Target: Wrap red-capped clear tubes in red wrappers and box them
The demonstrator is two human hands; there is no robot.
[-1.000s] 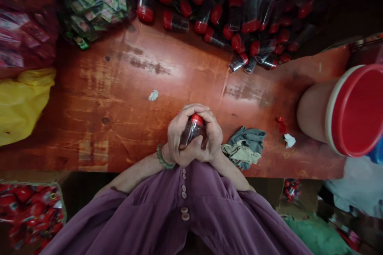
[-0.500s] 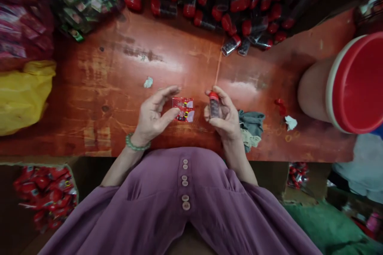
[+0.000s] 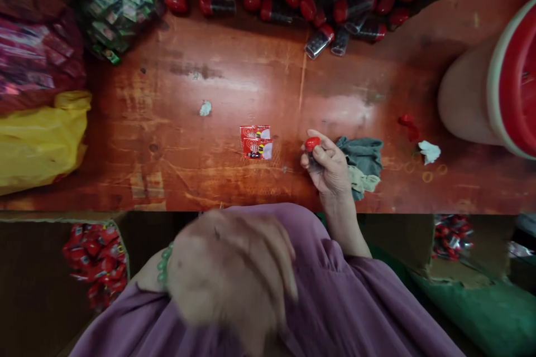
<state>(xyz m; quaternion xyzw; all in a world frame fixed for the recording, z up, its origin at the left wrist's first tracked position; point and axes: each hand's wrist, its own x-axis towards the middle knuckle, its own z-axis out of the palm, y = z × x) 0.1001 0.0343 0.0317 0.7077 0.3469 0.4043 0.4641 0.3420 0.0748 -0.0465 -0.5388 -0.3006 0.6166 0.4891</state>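
My right hand point(image 3: 333, 170) is wrapped round a small clear bottle with a red cap point(image 3: 312, 144), the cap pointing up and away from me. Its dark contents show only faintly behind the fingers. My left hand point(image 3: 234, 273), with a green bead bracelet point(image 3: 164, 265) at the wrist, is raised in front of my lap, close to the camera. Motion smears its fingers, so whether it holds anything cannot be made out. Two red printed packets point(image 3: 257, 149) lie overlapping on the table point(image 3: 201, 162), left of the bottle and touched by neither hand.
Many red-capped bottles point(image 3: 352, 8) are heaped at the back. Bags of green packets point(image 3: 125, 5) and a yellow bag point(image 3: 42, 142) stand left. Grey cloth point(image 3: 362, 159) lies beside my right wrist; a red-lidded bucket point(image 3: 473, 95) stands right. Open boxes of red packets point(image 3: 98, 256) sit below.
My left hand has left the spot beside the red packets and come back towards my body, rising near the camera. My right hand still grips the bottle, now tilted differently and slightly further right.
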